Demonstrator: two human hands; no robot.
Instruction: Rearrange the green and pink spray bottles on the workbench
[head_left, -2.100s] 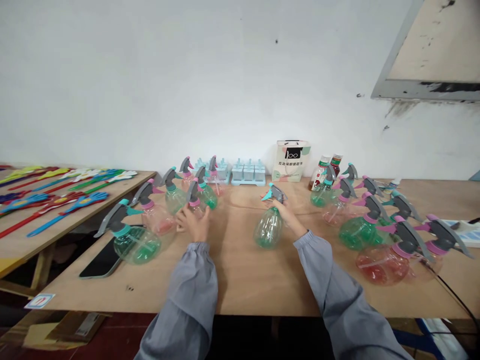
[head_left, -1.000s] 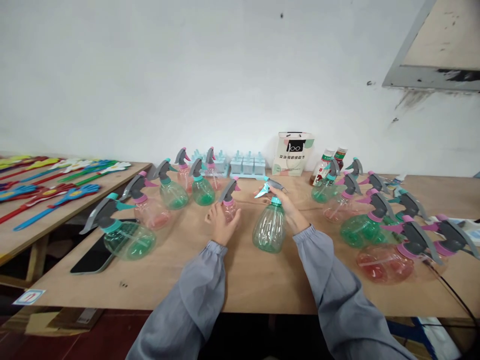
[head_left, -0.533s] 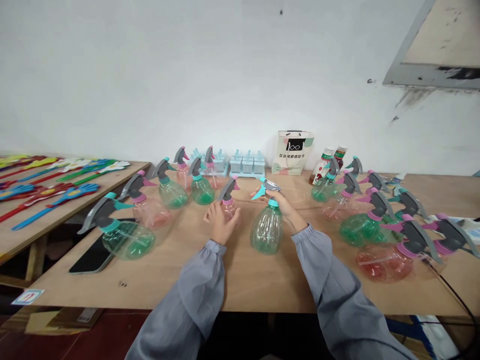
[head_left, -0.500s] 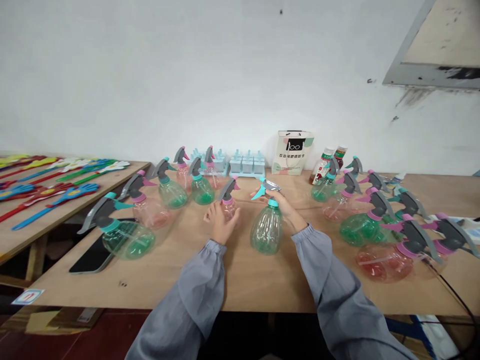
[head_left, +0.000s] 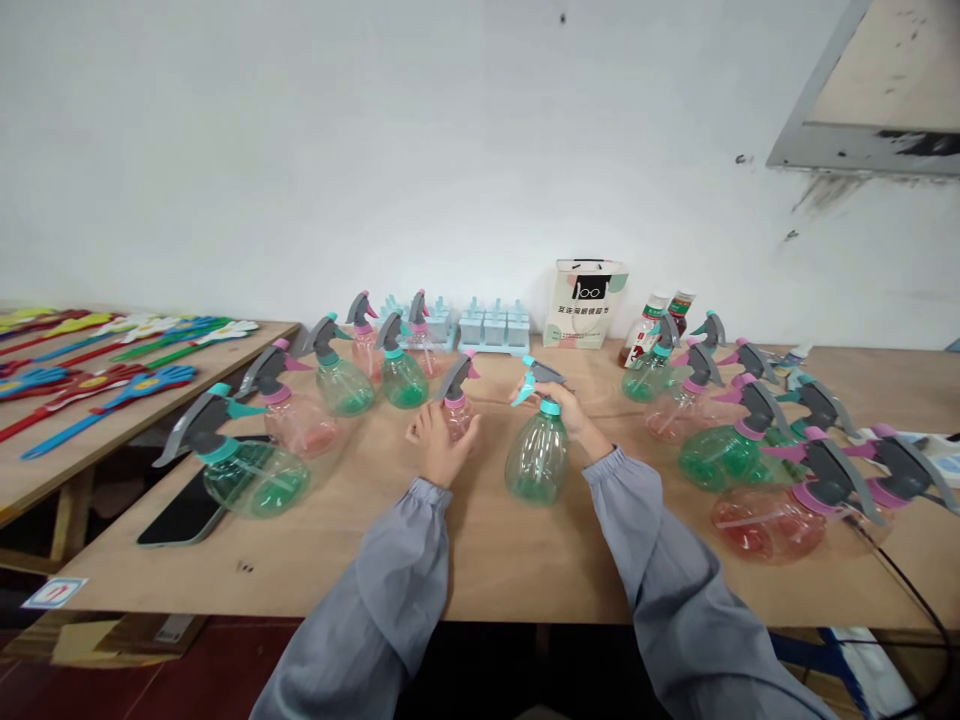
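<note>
My left hand is wrapped around the body of a pink spray bottle with a grey head and a pink trigger; the hand hides much of its lower part. To its right, my right hand grips a clear green spray bottle from behind, at the neck and head. That bottle stands nearly upright, with its turquoise trigger facing left and a turquoise collar below. Some fingers of this hand are hidden behind the head.
Several spray bottles lie tilted at left and right. A phone lies at front left. Behind are pale blue moulds, a paper bag and sauce bottles. Colourful hand-shaped toys cover the left table.
The green spray bottle has shifted slightly right, and its head has turned in my right hand, which now covers more of it. My left hand and the pink bottle are nearly still.
</note>
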